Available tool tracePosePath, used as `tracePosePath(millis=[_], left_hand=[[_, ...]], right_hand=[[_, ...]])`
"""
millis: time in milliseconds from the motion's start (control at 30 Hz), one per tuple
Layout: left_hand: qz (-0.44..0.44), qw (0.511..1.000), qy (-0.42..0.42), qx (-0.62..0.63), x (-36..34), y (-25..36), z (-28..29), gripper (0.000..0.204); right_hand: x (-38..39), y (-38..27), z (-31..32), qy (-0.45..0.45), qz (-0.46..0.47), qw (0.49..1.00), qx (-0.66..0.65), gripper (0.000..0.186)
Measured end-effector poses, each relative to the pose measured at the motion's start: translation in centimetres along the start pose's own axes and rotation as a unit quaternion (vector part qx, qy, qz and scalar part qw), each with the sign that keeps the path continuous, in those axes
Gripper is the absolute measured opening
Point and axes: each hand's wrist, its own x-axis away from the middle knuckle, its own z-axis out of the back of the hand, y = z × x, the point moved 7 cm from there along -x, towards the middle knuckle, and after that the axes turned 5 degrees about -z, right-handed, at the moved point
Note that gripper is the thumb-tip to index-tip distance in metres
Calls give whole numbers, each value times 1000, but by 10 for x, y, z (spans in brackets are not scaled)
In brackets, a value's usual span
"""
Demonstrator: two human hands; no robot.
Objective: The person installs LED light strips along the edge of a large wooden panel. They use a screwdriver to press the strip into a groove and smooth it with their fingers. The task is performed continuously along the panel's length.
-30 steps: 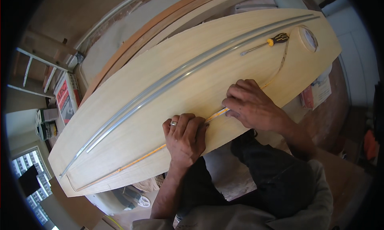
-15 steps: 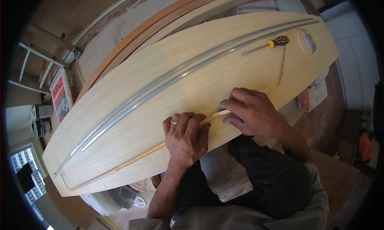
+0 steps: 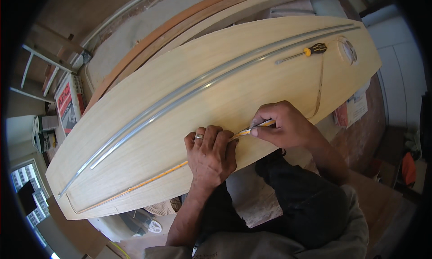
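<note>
A light wooden board point(image 3: 148, 97) lies across in front of me. Along its near side runs a narrow orange LED strip point(image 3: 166, 169), a thin wire at its left end. My left hand point(image 3: 210, 152), with a ring on it, is closed over the strip, fingers bent and thumb beside it. My right hand point(image 3: 284, 128) pinches the strip farther right and holds it slightly off the board; some of it is hidden in the fingers. From there the strip runs on toward a small roll point(image 3: 346, 50) at the board's right end.
Two long metal channels point(image 3: 193, 94) lie side by side on the board. A black-and-yellow screwdriver point(image 3: 310, 50) rests beside them, near the roll. Beyond the board are wooden planks point(image 3: 135, 56). A red-and-white bag point(image 3: 68, 103) stands at the left, a box point(image 3: 353, 108) at the right.
My right hand has tightened into a pinch on the strip and turned slightly. The strip's run toward the roll has shifted to the right. My left hand has barely moved.
</note>
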Motion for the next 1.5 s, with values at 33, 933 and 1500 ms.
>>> tracePosePath(millis=[33, 933, 1500], left_hand=[[-2, 1000, 0, 1, 0, 0, 0, 21], [-2, 1000, -3, 6, -1, -1, -2, 21], [9, 1000, -18, 8, -2, -2, -3, 20]], right_hand=[[1, 2, 2, 11, 7, 1000, -17, 22], [13, -15, -5, 94, 68, 943, 312, 13], [-2, 0, -1, 34, 74, 963, 255, 16]])
